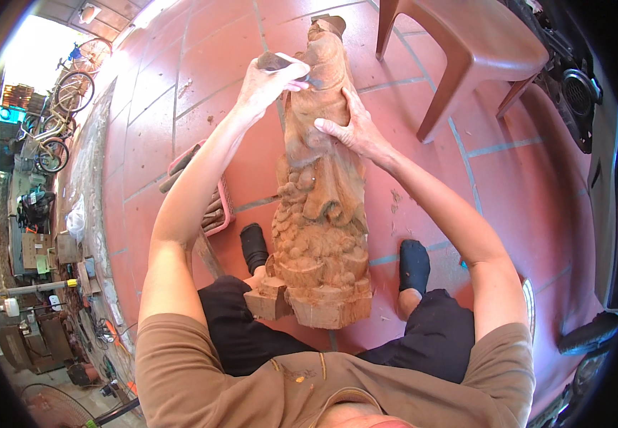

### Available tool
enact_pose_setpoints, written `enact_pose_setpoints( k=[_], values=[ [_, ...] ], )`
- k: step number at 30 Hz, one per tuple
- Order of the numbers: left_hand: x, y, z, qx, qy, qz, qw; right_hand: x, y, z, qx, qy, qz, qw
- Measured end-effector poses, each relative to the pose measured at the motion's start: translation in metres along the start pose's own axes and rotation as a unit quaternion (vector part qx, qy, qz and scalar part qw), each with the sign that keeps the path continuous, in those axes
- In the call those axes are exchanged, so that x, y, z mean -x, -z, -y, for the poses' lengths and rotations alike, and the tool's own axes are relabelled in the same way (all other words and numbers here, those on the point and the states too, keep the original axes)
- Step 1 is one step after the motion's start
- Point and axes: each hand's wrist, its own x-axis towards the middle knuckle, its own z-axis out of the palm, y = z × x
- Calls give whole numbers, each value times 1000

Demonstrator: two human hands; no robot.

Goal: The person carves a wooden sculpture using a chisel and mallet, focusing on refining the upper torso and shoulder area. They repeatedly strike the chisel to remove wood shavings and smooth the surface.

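A carved wooden statue (323,192) lies lengthwise on the floor between my legs, its blocky base towards me and its narrow end away. Its surface has draped folds and rounded clusters and looks dusty. My left hand (272,85) is closed over the upper left part of the statue, round a small brown piece (273,61) with a dark edge. That piece is mostly covered by the fingers, so its exact kind is unclear. My right hand (355,130) grips the statue's right side, thumb across the top; some of its fingers are hidden.
Left of the statue stands a pink basket (228,203) of wooden-handled tools. A brown plastic chair (473,50) is at the far right. Wood shavings lie on the red tiled floor (423,192). Bicycles (67,107) and workshop clutter line the left side.
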Motion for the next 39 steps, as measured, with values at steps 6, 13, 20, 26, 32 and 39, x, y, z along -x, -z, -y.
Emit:
enact_pose_setpoints(
  k=[6,13,20,26,32,39],
  values=[
    [22,29,-8,-95,20,-72,993,-28,25,-7,151,76,-26,985],
    [56,55,-8,-88,29,-124,988,-26,32,25,295,145,-4,945],
    [59,55,-12,-81,27,-123,989,-28,22,27,302,240,-25,922],
    [54,49,-13,-69,16,-128,989,-15,-8,41,226,274,-48,934],
    [57,56,-10,-73,18,-140,987,-3,-25,81,-15,137,177,975],
    [58,58,-10,-85,9,-128,988,-44,28,-2,178,111,-104,972]
  ],
)
